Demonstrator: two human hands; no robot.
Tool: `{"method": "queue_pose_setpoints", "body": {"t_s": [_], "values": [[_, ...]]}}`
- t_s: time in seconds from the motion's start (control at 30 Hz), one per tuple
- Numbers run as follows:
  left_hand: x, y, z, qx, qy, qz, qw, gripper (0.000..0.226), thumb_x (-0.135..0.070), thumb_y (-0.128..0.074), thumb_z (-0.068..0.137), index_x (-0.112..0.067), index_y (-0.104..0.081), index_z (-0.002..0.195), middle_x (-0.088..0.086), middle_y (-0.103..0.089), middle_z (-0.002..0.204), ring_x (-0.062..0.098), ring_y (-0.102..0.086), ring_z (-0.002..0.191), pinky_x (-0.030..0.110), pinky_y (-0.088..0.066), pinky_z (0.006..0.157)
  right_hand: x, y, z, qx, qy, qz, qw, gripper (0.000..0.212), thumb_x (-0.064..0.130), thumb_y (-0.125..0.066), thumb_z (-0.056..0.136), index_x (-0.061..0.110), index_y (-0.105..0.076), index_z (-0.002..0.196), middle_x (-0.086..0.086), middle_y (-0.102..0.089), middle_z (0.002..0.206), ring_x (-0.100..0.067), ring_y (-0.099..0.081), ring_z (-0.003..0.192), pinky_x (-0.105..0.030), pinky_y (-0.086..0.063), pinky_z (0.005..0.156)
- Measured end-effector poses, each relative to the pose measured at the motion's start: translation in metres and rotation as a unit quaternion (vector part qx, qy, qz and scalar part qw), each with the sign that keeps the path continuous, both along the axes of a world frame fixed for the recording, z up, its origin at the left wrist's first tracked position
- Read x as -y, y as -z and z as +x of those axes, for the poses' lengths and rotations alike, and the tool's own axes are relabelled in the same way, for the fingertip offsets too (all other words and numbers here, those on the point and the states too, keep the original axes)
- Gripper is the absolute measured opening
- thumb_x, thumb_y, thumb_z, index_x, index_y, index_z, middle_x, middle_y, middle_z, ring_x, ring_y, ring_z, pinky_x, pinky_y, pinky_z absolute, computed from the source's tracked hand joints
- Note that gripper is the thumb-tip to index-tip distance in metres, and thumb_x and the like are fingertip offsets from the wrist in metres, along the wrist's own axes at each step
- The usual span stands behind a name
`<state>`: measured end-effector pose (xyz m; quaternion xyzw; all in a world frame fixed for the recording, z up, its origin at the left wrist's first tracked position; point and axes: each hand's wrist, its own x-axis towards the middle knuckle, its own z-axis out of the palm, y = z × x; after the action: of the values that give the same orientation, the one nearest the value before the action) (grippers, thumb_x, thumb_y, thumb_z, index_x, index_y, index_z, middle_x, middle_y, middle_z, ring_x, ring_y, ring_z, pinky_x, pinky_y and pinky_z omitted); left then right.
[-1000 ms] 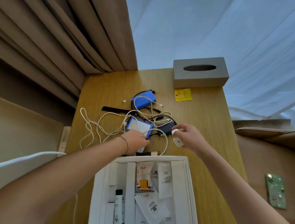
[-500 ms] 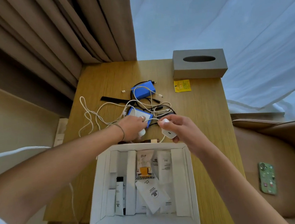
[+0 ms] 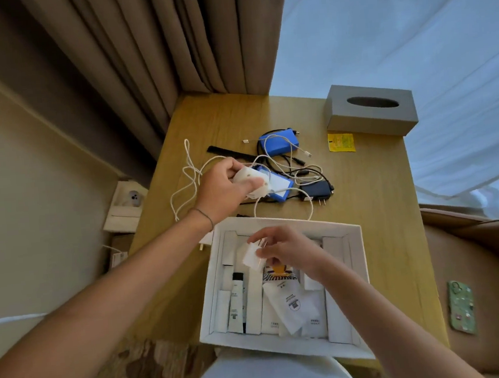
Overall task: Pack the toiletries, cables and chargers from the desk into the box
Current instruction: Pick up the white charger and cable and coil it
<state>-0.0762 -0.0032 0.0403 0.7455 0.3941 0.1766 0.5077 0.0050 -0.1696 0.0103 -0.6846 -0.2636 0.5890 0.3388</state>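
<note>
Chargers in both hands

My left hand (image 3: 222, 188) grips a white charger (image 3: 249, 178) above the desk (image 3: 373, 208), cable (image 3: 186, 176) trailing. R hand (image 3: 284, 250) pinches a small white plug (image 3: 251, 256) over the box (image 3: 278, 225), toiletries (image 3: 291, 305) inside

Pretty dim, soft bluish daylight through the sheer curtain (image 3: 410, 39) upper right; edges warp fisheye-style, right hand (image 3: 280, 249) slightly motion-blurred.

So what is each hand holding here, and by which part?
Left hand grips a white charger around its body; right hand pinches a smaller white charger by its end, over the box.
</note>
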Motion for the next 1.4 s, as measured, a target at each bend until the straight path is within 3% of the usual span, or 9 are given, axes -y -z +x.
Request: {"method": "queue_pose_setpoints", "body": {"t_s": [0.2,0.3,0.4,0.57,0.67,0.87,1.0,1.17,1.4], "values": [[0.004,-0.011,-0.057,0.058,-0.094,-0.136,0.984,0.016,-0.021,-0.076,0.087,-0.014,-0.065,0.096,0.001,-0.075,0.086,0.005,-0.067,0.061,0.019,-0.051,0.05,-0.031,0.049,-0.033,0.309,-0.05,-0.034,0.949,0.02,0.034,-0.075,0.087,0.022,-0.062,0.096,0.004,-0.064,0.086,-0.018,-0.065,0.081,-0.033,-0.053,0.065],[0.004,-0.011,-0.083,0.062,-0.117,-0.162,0.978,0.019,-0.022,-0.072,0.091,-0.012,-0.067,0.106,0.003,-0.073,0.086,0.006,-0.063,0.055,0.018,-0.048,0.048,-0.04,0.058,-0.044,0.375,-0.078,-0.04,0.923,0.014,0.032,-0.07,0.086,0.023,-0.061,0.085,0.005,-0.062,0.081,-0.016,-0.059,0.076,-0.033,-0.05,0.061],[0.005,-0.012,-0.101,0.063,-0.124,-0.173,0.975,0.02,-0.023,-0.072,0.09,-0.012,-0.068,0.106,0.006,-0.073,0.088,0.007,-0.06,0.055,0.017,-0.047,0.047,-0.048,0.061,-0.054,0.397,-0.114,-0.068,0.908,0.013,0.023,-0.061,0.087,0.026,-0.057,0.075,0.006,-0.061,0.072,-0.012,-0.057,0.065,-0.028,-0.044,0.051],[0.007,-0.014,-0.122,0.043,-0.113,-0.172,0.978,0.034,-0.023,-0.078,0.085,-0.012,-0.065,0.115,0.003,-0.076,0.097,0.004,-0.07,0.071,0.014,-0.049,0.053,-0.051,0.063,-0.067,0.402,-0.121,-0.081,0.904,0.013,0.016,-0.059,0.091,0.02,-0.069,0.098,-0.001,-0.067,0.093,-0.022,-0.067,0.084,-0.039,-0.061,0.072],[0.01,-0.017,-0.128,0.026,-0.085,-0.152,0.984,0.037,-0.021,-0.08,0.083,-0.013,-0.065,0.115,0.001,-0.076,0.097,0.012,-0.073,0.084,0.016,-0.053,0.058,-0.05,0.065,-0.073,0.429,-0.076,-0.054,0.899,0.012,0.014,-0.058,0.092,0.019,-0.064,0.1,0.0,-0.067,0.091,-0.022,-0.066,0.082,-0.038,-0.059,0.069],[0.027,-0.02,-0.122,-0.042,0.043,-0.104,0.993,0.032,-0.014,-0.078,0.084,-0.01,-0.065,0.114,0.006,-0.073,0.103,0.018,-0.072,0.093,0.031,-0.061,0.077,-0.041,0.054,-0.057,0.365,-0.049,-0.023,0.93,0.014,0.025,-0.06,0.094,0.021,-0.069,0.104,0.003,-0.068,0.093,-0.018,-0.064,0.084,-0.029,-0.051,0.062],[0.051,-0.014,-0.102,-0.098,0.125,-0.088,0.983,0.032,-0.013,-0.076,0.086,-0.012,-0.065,0.116,0.006,-0.072,0.105,0.021,-0.07,0.096,0.033,-0.06,0.081,-0.004,0.033,-0.026,0.363,-0.013,-0.027,0.931,0.023,0.014,-0.059,0.092,0.025,-0.069,0.11,0.004,-0.071,0.104,-0.015,-0.067,0.092,-0.036,-0.06,0.077],[0.091,0.014,-0.071,-0.17,0.217,-0.078,0.958,0.04,-0.012,-0.079,0.081,-0.023,-0.066,0.117,-0.001,-0.071,0.111,0.016,-0.068,0.099,0.035,-0.059,0.085,0.056,-0.001,0.011,0.471,0.094,0.004,0.877,0.026,0.013,-0.054,0.091,0.024,-0.072,0.105,0.007,-0.07,0.087,-0.005,-0.062,0.067,-0.026,-0.05,0.056],[0.159,0.065,-0.034,-0.259,0.275,-0.049,0.925,0.041,-0.034,-0.084,0.075,-0.027,-0.058,0.107,-0.003,-0.064,0.106,0.014,-0.06,0.094,0.028,-0.049,0.072,0.089,-0.007,0.016,0.473,0.116,0.013,0.873,0.023,0.009,-0.055,0.092,0.022,-0.072,0.101,0.009,-0.07,0.088,-0.003,-0.058,0.062,-0.02,-0.04,0.053]]}}
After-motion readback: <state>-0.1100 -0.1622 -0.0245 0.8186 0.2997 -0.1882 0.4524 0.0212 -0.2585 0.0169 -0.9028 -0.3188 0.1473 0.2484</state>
